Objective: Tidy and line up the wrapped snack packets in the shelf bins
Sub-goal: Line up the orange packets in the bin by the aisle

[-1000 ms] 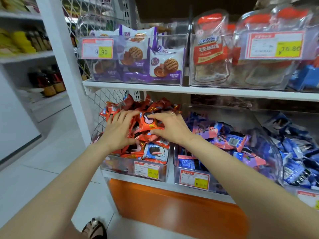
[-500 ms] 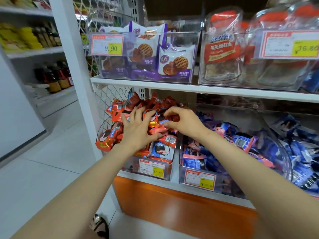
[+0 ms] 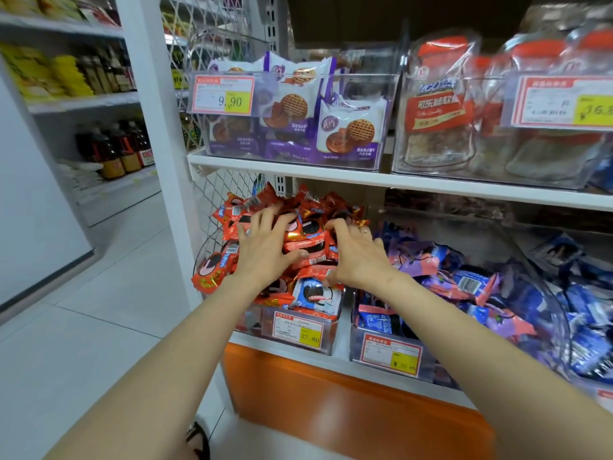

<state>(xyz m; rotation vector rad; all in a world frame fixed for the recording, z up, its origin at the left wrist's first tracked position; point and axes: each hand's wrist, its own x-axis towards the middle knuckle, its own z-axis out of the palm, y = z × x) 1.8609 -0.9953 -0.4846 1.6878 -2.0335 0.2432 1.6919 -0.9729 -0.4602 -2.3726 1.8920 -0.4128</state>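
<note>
At the centre of the frame, both hands lie on a heap of orange snack packets (image 3: 308, 230) piled in a clear bin (image 3: 331, 343) on the lower shelf (image 3: 341, 358). Left hand (image 3: 265, 250) is flat on the pile, fingers (image 3: 262, 217) spread and straight, holding nothing. Right hand (image 3: 358, 257) arches over the pile, fingers (image 3: 338, 227) bent with tips on the wrappers; whether they pinch one cannot be told. One blue packet (image 3: 315, 293) sits at the bin's front. Just right, a second bin holds blue and purple packets (image 3: 464, 280)
</note>
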